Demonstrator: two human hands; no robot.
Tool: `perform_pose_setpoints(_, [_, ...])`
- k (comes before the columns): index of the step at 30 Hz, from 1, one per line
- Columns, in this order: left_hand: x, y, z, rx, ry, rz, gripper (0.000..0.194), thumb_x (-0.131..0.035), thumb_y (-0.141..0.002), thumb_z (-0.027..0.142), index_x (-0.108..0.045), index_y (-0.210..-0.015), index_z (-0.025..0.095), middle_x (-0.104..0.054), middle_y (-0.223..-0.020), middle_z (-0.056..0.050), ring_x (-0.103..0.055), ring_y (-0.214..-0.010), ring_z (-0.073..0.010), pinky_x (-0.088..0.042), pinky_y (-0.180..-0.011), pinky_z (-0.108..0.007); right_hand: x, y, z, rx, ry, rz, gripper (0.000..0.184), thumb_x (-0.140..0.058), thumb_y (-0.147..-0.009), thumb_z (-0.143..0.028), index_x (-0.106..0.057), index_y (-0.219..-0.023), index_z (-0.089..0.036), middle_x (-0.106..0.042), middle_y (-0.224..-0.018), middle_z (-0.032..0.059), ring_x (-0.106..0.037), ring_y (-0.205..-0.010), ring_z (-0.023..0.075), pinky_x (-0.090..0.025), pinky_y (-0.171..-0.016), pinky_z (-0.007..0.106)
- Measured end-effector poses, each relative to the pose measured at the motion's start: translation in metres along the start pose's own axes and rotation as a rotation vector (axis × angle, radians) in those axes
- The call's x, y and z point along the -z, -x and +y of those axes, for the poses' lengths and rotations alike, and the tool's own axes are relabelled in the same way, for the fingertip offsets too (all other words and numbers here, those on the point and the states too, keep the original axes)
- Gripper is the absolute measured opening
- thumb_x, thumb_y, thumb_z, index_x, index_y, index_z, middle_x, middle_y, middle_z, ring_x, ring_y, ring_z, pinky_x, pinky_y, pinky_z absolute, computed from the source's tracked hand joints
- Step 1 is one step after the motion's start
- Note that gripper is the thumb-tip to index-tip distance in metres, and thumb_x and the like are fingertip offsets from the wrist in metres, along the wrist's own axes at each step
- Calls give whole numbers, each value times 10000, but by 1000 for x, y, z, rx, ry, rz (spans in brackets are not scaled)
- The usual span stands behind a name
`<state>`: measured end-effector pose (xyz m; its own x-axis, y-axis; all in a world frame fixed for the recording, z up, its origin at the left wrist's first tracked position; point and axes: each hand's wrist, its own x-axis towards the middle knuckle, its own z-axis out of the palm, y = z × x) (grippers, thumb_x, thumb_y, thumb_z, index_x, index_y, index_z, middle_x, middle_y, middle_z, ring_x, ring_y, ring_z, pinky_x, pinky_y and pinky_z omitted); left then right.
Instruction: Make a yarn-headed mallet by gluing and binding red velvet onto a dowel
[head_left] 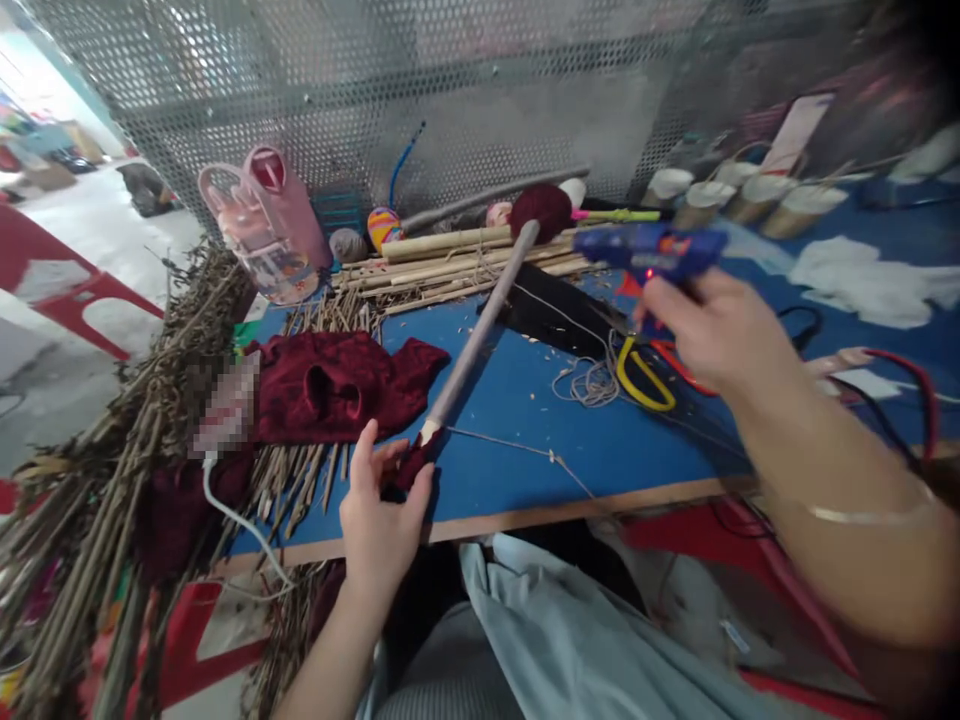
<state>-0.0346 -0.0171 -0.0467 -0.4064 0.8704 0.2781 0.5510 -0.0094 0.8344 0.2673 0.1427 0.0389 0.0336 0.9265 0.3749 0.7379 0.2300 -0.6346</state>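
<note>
My right hand [709,320], slightly blurred, grips a blue glue gun [649,248] with a small red light, held above the right part of the table. Its nozzle points left. My left hand [386,515] is at the front edge, thumb and fingers around a piece of maroon cloth [414,462] at the near end of a grey-wrapped stick [484,335]. That stick slants away from me, its far end reaching a dark maroon ball [541,213]. A thin grey string [502,440] runs from the stick's near end to the right.
Maroon fabric [367,385] lies left of the stick over thin twigs. Yellow-handled scissors [643,378] and tangled string [592,382] lie to the right. Bamboo sticks [450,245], a pink bottle [289,205] and several cups [705,200] stand near the perforated metal screen [480,110].
</note>
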Motion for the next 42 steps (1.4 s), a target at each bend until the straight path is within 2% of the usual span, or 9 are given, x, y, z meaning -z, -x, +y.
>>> perform_pose_setpoints(1, [0, 1, 0, 2, 14, -5, 733, -669, -764, 306, -305, -1395, 221, -689, -1057, -83, -667, -942, -191, -521, -878, -377, 1, 23, -9, 29, -87, -73, 323, -495, -861, -523, -636, -783, -244, -653, -740, 61, -638, -705, 221, -507, -703, 415])
perform_pose_setpoints(3, [0, 1, 0, 2, 43, -17, 751, -679, -760, 308, -297, -1402, 228, -698, -1054, -74, -665, -966, -190, -511, -900, -378, -2, 63, -23, 89, -273, -309, 308, -530, -845, -515, -673, -782, -250, -682, -764, 69, -646, -728, 222, -521, -712, 392])
perform_pose_setpoints(5, [1, 2, 0, 1, 66, -27, 766, -684, -756, 303, -291, -1408, 226, -706, -1048, -69, -663, -989, -190, -495, -929, -378, -10, 93, -32, 85, -368, -492, 291, -560, -834, -490, -679, -735, -243, -687, -731, 56, -649, -722, 226, -532, -707, 378])
perform_pose_setpoints(8, [2, 2, 1, 10, 72, -35, 785, -681, -756, 286, -271, -1422, 221, -711, -1060, -69, -659, -1015, -194, -477, -959, -384, -26, 113, -43, 72, -441, -604, 271, -552, -854, -433, -688, -754, -221, -683, -705, 41, -642, -697, 216, -535, -682, 348])
perform_pose_setpoints(11, [2, 2, 2, 26, 70, -48, 811, -682, -759, 280, -241, -1438, 228, -711, -1078, -67, -658, -1023, -195, -481, -951, -381, -39, 116, -53, 60, -470, -657, 253, -534, -875, -386, -710, -908, -208, -710, -814, 48, -656, -773, 214, -536, -713, 326])
perform_pose_setpoints(15, [2, 2, 0, 21, 78, -72, 828, -685, -764, 289, -219, -1446, 248, -705, -1100, -52, -647, -1043, -187, -464, -970, -378, -46, 115, -64, 38, -485, -682, 307, -515, -887, -372, -689, -1065, -192, -723, -885, 56, -662, -880, 226, -529, -784, 329])
perform_pose_setpoints(22, [2, 2, -3, -5, 40, -79, 841, -686, -766, 292, -199, -1451, 265, -709, -1095, -40, -652, -1035, -185, -477, -952, -368, -53, 115, -67, 38, -374, -639, 360, -491, -888, -406, -695, -1030, -146, -725, -882, 75, -661, -749, 205, -526, -690, 295])
perform_pose_setpoints(28, [2, 2, -4, -17, 10, -75, 836, -685, -766, 289, -206, -1450, 273, -711, -1094, -35, -653, -1036, -188, -484, -943, -369, -58, 115, -66, 123, -343, -605, 338, -479, -900, -390, -689, -1053, -173, -712, -992, 95, -666, -888, 235, -522, -803, 334])
perform_pose_setpoints(42, [2, 3, -4, -21, 16, -78, 809, -682, -767, 293, -239, -1443, 255, -713, -1081, -47, -662, -1018, -192, -497, -932, -366, -58, 118, -63, 242, -185, -516, 318, -460, -909, -359, -669, -1037, -156, -720, -980, 106, -677, -905, 246, -520, -786, 334])
